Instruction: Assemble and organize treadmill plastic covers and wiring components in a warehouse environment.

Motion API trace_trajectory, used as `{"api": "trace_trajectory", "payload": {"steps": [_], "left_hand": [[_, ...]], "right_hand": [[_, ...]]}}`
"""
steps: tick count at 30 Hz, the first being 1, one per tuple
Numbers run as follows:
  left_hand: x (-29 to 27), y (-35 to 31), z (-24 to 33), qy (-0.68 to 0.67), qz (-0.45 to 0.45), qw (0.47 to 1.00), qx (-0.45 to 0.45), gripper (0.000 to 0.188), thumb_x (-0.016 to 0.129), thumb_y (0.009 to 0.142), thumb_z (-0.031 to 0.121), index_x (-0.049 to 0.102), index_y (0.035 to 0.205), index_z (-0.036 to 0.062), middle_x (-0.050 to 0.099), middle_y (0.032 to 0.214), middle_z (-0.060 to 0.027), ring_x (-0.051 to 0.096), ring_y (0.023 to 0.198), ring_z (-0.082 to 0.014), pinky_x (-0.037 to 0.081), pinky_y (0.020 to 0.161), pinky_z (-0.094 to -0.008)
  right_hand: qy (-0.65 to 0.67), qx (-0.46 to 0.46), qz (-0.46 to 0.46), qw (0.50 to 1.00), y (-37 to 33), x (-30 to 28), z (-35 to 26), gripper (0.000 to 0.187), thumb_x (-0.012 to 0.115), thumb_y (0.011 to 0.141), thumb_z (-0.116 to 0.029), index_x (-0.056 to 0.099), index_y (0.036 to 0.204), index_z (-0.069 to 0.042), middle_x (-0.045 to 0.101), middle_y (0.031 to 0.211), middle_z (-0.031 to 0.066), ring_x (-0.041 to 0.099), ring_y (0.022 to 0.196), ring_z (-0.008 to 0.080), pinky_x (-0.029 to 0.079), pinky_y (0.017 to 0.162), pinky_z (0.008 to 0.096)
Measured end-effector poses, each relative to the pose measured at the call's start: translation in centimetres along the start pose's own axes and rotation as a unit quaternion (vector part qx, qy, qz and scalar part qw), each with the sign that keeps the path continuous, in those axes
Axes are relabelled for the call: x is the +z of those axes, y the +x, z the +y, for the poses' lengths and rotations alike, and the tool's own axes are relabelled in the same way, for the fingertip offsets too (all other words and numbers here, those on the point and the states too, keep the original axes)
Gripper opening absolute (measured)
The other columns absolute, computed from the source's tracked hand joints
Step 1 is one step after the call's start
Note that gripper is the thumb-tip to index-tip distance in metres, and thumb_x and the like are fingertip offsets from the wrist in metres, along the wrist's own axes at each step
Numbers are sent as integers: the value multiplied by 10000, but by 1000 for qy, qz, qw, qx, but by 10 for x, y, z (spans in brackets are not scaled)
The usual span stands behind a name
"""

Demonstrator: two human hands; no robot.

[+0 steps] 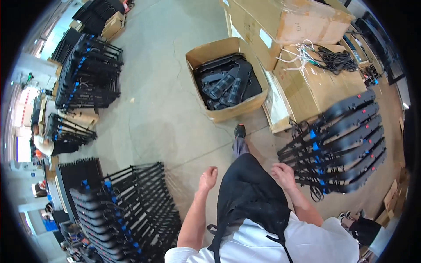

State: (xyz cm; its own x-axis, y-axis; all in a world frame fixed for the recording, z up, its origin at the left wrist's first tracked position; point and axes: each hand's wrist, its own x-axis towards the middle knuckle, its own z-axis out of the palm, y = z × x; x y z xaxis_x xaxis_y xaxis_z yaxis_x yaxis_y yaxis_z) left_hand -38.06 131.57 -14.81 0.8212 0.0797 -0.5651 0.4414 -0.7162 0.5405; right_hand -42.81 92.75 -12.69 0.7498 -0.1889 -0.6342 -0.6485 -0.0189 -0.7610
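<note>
My left hand hangs in the air beside my black apron. Its fingers are curled closed, and I see nothing in them. On the other side my right hand is loosely bent with fingers apart and holds nothing visible. It is nearest to a row of black frames with curved panels, blue clips and cables. Ahead of my foot stands an open cardboard box. Black plastic parts lie jumbled inside it.
Black folded frames stand stacked at the left, with more stacks farther off. Large cartons rise at the right, one topped by black cables and white ties. Other people are at the left edge and lower right.
</note>
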Motion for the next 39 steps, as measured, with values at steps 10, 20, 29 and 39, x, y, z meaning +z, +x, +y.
{"api": "trace_trajectory", "payload": {"steps": [10, 20, 29, 39], "left_hand": [[-114, 210, 92, 10, -42, 998, -44, 387, 588, 1051, 380, 739, 1275, 103, 750, 1189, -208, 706, 1161, -383, 544, 995, -459], [-180, 635, 204, 61, 28, 988, 141, 331, 592, 1044, 298, 728, 1212, 47, 736, 1156, -237, 688, 1121, -420, 541, 957, -484], [-39, 983, 265, 299, -99, 926, 209, 660, 524, 1027, 520, 559, 1489, 50, 612, 1437, -288, 563, 1371, -437, 438, 1174, -502], [-14, 1027, 277, 293, -307, 895, 135, 1257, 604, 808, 891, 186, 1709, 119, 193, 1752, -223, 153, 1625, -402, 194, 1313, -527]], "right_hand": [[81, 3, -53, 995, 350, 163, -138, 536, 720, 960, -225, 597, 1439, -17, 714, 1237, 130, 686, 1123, 213, 549, 935, 337], [-148, 168, 160, 961, 587, 192, -81, 909, 734, 892, -416, 379, 1588, 49, 512, 1552, 290, 431, 1492, 415, 381, 1225, 436], [-167, 232, 346, 893, 599, 276, -53, 1029, 855, 804, -494, 388, 1621, -77, 471, 1524, 296, 511, 1370, 455, 404, 1192, 494], [165, 268, 546, 776, 560, 303, -33, 596, 739, 999, -446, 639, 1382, -2, 714, 1010, 43, 676, 1046, 220, 546, 937, 340]]}}
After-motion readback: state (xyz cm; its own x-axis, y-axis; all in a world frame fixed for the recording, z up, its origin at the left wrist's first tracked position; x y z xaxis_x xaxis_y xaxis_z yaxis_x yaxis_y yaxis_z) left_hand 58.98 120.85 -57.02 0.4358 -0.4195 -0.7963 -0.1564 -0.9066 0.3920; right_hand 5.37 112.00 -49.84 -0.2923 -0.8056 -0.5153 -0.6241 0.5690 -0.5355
